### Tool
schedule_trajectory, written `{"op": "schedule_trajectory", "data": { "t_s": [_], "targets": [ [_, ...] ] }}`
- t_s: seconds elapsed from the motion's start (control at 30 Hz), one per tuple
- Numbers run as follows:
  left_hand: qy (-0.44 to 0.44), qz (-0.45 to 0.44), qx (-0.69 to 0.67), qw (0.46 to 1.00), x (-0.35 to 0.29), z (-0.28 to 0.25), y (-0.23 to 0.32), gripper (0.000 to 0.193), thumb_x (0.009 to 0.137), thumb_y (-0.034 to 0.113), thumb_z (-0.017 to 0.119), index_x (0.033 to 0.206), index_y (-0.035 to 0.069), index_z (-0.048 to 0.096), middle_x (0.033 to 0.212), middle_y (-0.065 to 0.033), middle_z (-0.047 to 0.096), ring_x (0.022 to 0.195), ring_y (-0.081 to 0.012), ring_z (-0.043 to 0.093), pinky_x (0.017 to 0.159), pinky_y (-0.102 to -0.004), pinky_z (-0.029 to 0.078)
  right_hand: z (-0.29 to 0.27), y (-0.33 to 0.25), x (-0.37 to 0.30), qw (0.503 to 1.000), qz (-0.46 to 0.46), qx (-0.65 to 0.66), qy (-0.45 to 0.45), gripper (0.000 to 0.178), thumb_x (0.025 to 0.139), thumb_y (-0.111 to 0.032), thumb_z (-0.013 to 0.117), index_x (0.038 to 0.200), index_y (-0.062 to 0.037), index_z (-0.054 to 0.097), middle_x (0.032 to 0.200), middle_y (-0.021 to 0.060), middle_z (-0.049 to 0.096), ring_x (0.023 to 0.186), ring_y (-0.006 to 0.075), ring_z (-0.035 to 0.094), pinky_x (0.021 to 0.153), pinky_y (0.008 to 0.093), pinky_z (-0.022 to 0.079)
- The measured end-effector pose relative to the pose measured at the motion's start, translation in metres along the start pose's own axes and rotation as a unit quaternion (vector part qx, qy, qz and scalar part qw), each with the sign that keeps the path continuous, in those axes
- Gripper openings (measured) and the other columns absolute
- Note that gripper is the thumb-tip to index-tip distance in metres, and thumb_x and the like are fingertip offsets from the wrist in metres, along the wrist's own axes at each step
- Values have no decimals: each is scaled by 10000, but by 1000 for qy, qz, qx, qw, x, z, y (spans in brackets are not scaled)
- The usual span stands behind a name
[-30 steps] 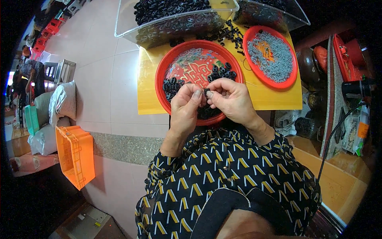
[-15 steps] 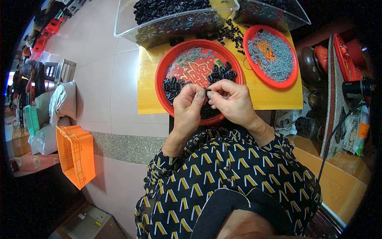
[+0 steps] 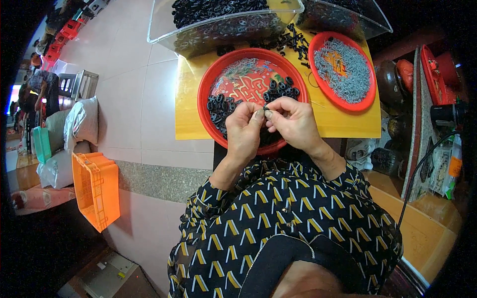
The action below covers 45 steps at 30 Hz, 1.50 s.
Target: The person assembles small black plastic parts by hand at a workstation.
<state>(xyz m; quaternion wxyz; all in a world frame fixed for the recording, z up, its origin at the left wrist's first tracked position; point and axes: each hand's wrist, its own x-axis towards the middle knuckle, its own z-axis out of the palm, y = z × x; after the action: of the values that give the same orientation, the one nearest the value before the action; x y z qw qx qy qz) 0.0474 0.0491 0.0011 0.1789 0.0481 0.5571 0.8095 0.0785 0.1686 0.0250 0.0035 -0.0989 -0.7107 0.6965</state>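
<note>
My left hand (image 3: pixel 241 130) and my right hand (image 3: pixel 299 127) meet over the near part of a round red tray (image 3: pixel 203 97). Both pinch one small black plastic part (image 3: pixel 266 107), mostly covered by my fingertips. Inside the tray, a pile of black oval pieces with holes (image 3: pixel 218 110) lies beside my left hand. Another group of these black pieces (image 3: pixel 282 90) sits just beyond my right hand. Thin pale metal pieces (image 3: pixel 243 67) are scattered along the tray's far side.
A second red tray (image 3: pixel 370 89) at the right holds many small grey metal pieces (image 3: pixel 343 72). Clear bins (image 3: pixel 226 22) of black parts stand at the back of the yellow tabletop (image 3: pixel 191 121). Loose black pegs (image 3: pixel 296 42) lie between. An orange crate (image 3: pixel 97 191) rests on the floor at left.
The whole view has shifted slightly. My hands stay together at the black part, with the fingertips slightly re-angled around it.
</note>
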Motion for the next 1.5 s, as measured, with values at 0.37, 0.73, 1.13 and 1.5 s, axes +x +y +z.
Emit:
{"op": "schedule_trajectory", "data": {
  "t_s": [0.37,0.73,1.13,1.5],
  "targets": [
    [19,226,371,901,25,-35,24,86,760,7,548,841,-9,571,748,-72,561,689,-188,537,607,-274,429,-17,0,3,997,-2,80,23,101,784,-41,556,854,32,548,729,59,580,588,90,565,501,199,474],
    [-31,214,755,619,58,-62,35,80,649,81,586,691,14,599,719,-131,538,731,-298,495,645,-404,388,-16,1,3,999,20,37,1,103,788,-7,531,886,23,543,719,30,560,586,63,544,496,172,454],
    [-91,-111,-160,977,12,-36,26,194,789,10,535,983,11,522,781,-78,572,641,-130,540,564,-213,434,-12,-1,7,987,37,154,-29,94,791,-35,538,875,6,544,717,23,551,570,59,520,484,168,433],
    [-88,-65,-149,983,2,-30,16,263,749,-24,576,1005,-6,519,786,-59,567,650,-116,541,586,-206,450,-2,-15,0,999,18,49,1,65,776,-74,561,793,-13,547,630,-27,528,534,22,479,442,166,373]
  ]
}}
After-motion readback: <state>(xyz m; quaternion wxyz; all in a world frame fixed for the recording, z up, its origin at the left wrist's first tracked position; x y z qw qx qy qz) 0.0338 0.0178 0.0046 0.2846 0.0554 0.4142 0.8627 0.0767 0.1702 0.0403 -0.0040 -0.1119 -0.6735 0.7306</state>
